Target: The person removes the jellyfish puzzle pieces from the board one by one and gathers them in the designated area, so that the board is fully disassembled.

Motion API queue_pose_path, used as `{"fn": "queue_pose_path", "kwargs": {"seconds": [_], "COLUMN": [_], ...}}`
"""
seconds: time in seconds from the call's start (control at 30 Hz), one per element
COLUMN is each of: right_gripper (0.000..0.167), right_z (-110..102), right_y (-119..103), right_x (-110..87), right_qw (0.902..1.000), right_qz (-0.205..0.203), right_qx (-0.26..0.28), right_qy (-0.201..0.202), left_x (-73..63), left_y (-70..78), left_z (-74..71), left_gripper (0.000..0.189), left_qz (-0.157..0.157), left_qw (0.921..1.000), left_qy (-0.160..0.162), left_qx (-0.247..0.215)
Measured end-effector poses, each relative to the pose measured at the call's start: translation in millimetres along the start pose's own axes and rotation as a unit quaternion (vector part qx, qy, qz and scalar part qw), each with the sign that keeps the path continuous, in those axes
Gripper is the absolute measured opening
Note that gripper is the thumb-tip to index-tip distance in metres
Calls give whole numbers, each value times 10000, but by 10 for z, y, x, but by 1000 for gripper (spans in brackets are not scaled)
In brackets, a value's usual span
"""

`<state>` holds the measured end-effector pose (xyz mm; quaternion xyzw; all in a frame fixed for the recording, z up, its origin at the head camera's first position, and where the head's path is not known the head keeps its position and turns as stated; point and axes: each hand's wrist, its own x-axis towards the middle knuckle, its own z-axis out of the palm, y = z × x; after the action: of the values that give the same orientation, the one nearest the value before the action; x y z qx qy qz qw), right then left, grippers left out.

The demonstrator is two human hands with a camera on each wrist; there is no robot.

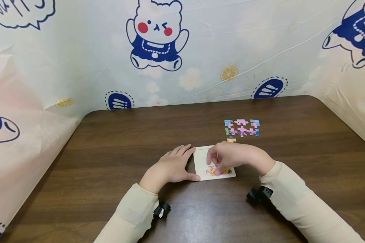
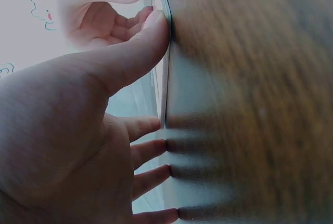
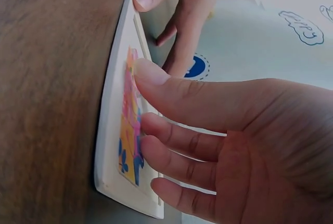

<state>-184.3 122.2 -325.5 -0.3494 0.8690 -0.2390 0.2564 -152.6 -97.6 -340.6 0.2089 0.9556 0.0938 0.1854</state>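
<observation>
On the table lies a white puzzle tray (image 1: 202, 162) with a raised border. Joined puzzle pieces (image 1: 211, 170) in pink, yellow and blue fill part of its near side. My left hand (image 1: 174, 166) rests at the tray's left side, fingers spread, the thumb on its near left corner. Over the tray is my right hand (image 1: 228, 155). Its thumb (image 3: 151, 73) touches the joined pieces (image 3: 130, 125), while the bent fingers (image 3: 179, 156) come close to them. Between thumb and fingers there is a gap, and no piece shows in it.
Behind the tray, several loose puzzle pieces (image 1: 241, 130) lie in rows on the brown table (image 1: 124, 145). One yellow piece (image 1: 231, 140) is just beyond the right hand, partly hidden. A printed cloth (image 1: 94, 60) hangs around the table's back and sides.
</observation>
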Motion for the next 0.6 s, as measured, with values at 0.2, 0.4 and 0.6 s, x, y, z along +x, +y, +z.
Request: {"fn": "queue_pose_path", "kwargs": {"seconds": [0.2,0.4,0.6], "right_gripper": [22,21,21], "right_z": [30,43,53], "right_y": [-17,-16,-16], "right_x": [19,26,34], "right_qw": [9998,9995,9995], "right_qz": [34,111,86], "right_qx": [-185,-296,-311], "right_qy": [28,32,-5], "left_x": [2,-2,3], "left_y": [-2,8,4], "left_z": [3,-5,3], "left_gripper": [95,95,95], "left_qz": [-22,-25,-26], "left_qw": [10000,10000,10000], "left_qy": [-12,-21,-28], "left_qx": [24,16,2]}}
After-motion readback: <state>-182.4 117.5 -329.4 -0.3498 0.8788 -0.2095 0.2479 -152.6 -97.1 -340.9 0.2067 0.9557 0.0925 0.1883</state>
